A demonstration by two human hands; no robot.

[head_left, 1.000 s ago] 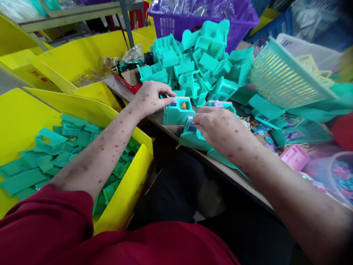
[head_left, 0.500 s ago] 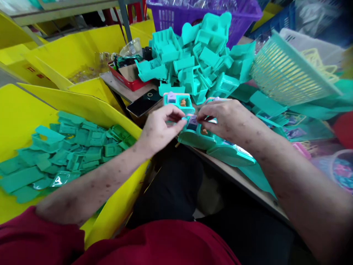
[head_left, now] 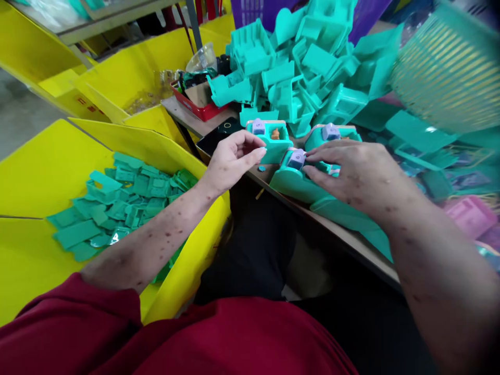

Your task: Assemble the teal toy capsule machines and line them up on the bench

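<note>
On the bench edge, a teal plastic toy shell (head_left: pixel 295 179) holds a purple block with a dark front (head_left: pixel 297 158). My right hand (head_left: pixel 347 169) is over the shell, its index finger and thumb parted, fingertips at the purple block's right edge. Left of the shell, my left hand (head_left: pixel 234 159) hovers with thumb and index tips together; anything between them is too small to make out. Behind stands a similar teal shell (head_left: pixel 269 148) with a purple block (head_left: pixel 258 126) and a small orange figure (head_left: pixel 275 134). Another shell with a purple block (head_left: pixel 331 132) is partly behind my right hand.
Teal plastic parts (head_left: pixel 292 67) are heaped at the back of the bench. A yellow box (head_left: pixel 88 143) at left contains more teal pieces (head_left: pixel 117 200). A dark phone (head_left: pixel 219 135), a red tray (head_left: pixel 203 112), a pale green basket (head_left: pixel 441 73) and a pink part (head_left: pixel 471 216) surround the work area.
My left hand has drawn away from the shell's purple block to its left. My right hand stays by the block, with finger and thumb further apart. The view has shifted.
</note>
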